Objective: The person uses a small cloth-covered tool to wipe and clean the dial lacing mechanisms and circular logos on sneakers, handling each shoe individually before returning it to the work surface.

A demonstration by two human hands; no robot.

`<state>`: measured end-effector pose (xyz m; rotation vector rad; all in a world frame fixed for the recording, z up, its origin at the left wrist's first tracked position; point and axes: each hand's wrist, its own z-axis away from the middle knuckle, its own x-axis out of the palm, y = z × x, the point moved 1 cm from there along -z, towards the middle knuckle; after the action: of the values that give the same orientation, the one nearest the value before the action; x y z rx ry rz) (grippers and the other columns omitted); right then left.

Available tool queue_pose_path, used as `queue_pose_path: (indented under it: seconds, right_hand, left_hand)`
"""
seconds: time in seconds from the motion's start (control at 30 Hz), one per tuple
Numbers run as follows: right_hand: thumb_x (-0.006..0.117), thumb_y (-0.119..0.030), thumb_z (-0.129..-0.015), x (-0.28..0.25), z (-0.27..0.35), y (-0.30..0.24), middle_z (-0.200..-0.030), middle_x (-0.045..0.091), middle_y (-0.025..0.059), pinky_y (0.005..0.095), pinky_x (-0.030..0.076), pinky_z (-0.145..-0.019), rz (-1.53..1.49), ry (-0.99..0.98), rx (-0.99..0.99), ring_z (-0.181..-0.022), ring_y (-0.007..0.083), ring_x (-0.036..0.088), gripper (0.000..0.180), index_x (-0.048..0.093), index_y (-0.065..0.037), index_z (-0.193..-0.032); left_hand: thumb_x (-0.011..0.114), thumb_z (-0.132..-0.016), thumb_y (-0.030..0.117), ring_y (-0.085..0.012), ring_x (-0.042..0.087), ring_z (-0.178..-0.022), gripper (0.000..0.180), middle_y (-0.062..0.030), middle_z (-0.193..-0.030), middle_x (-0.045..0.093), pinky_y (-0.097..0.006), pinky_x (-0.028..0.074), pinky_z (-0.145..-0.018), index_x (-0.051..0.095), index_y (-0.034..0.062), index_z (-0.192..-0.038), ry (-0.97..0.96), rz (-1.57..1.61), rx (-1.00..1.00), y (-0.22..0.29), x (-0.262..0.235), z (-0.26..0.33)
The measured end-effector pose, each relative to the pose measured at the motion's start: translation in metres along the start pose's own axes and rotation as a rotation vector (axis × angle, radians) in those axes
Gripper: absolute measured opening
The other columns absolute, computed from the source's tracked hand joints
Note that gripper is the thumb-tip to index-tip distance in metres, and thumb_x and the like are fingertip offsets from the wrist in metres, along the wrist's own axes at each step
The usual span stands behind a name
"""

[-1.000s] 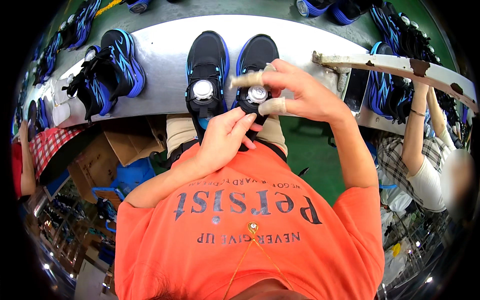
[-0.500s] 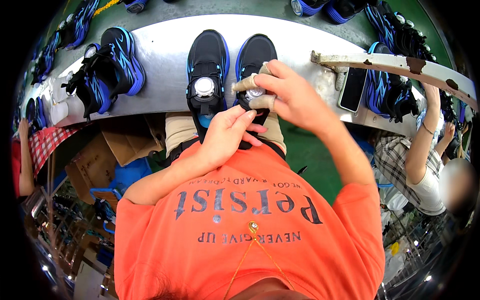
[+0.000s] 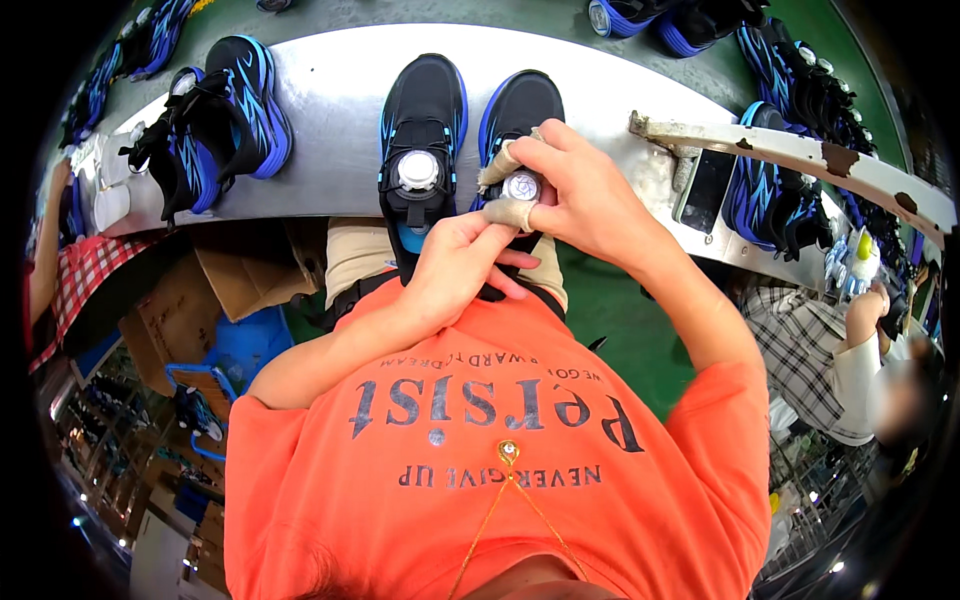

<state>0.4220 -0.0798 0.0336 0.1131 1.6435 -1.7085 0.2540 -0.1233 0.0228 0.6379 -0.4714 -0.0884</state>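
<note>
Two black sneakers with blue soles lie side by side before me, toes pointing away: the left sneaker (image 3: pixel 425 100) and the right sneaker (image 3: pixel 525 105). On the left one's tongue sits a round white dial (image 3: pixel 418 170). My right hand (image 3: pixel 575 195), with beige tape wrapped round its fingers, has thumb and fingers curled about the right sneaker's dial (image 3: pixel 521 186). At that shoe's collar, my left hand (image 3: pixel 462 262) is closed, thumb against fingers, right beside the right hand's taped thumb. The hands hide most of the right sneaker's rear part.
A metal bench (image 3: pixel 330 120) runs across in front. More sneakers (image 3: pixel 245 110) stand at left, others (image 3: pixel 760 190) at right beside a phone (image 3: pixel 708 185). A chipped white metal bar (image 3: pixel 790 138) crosses the right side. A co-worker's hand (image 3: pixel 868 310) is at far right; cardboard boxes (image 3: pixel 250 265) lie below the bench.
My right hand's fingers have shifted round the right sneaker's dial, which now shows more between them. My left hand stays nearly in place. The view has shifted slightly.
</note>
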Motion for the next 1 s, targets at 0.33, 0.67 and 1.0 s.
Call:
queue_pose_path:
  seconds: [0.33,0.67,1.0]
  right_hand:
    - [0.076,-0.015,-0.074,-0.002,-0.008,0.004,-0.084,0.052,0.0020,0.0261,0.043,-0.058,-0.140,-0.086,0.022,-0.065,0.0111,0.050,0.029,0.068,-0.009,-0.101]
    - [0.075,-0.019,-0.076,-0.011,0.013,-0.002,-0.083,0.058,0.0068,0.0302,0.050,-0.069,-0.131,0.046,0.077,-0.075,0.0233,0.059,0.044,0.064,-0.015,-0.118]
    - [0.069,-0.010,-0.079,-0.006,0.016,0.000,-0.080,0.055,0.0069,0.0317,0.046,-0.063,-0.066,0.044,0.001,-0.071,0.0209,0.055,0.033,0.066,-0.013,-0.112]
  left_hand:
    - [0.046,-0.100,0.021,-0.0284,0.067,-0.098,0.036,-0.0174,-0.114,0.062,-0.034,0.060,-0.072,0.056,-0.0082,-0.118,-0.010,0.048,-0.004,-0.003,-0.007,-0.002]
    - [0.048,-0.101,0.018,-0.0269,0.065,-0.104,0.033,-0.0151,-0.119,0.061,-0.034,0.058,-0.080,0.056,-0.0067,-0.121,-0.075,0.043,0.027,-0.003,-0.007,-0.002]
    - [0.048,-0.102,0.020,-0.0257,0.065,-0.103,0.033,-0.0141,-0.119,0.061,-0.033,0.058,-0.080,0.056,-0.0058,-0.120,-0.072,0.038,0.021,-0.006,-0.007,-0.001]
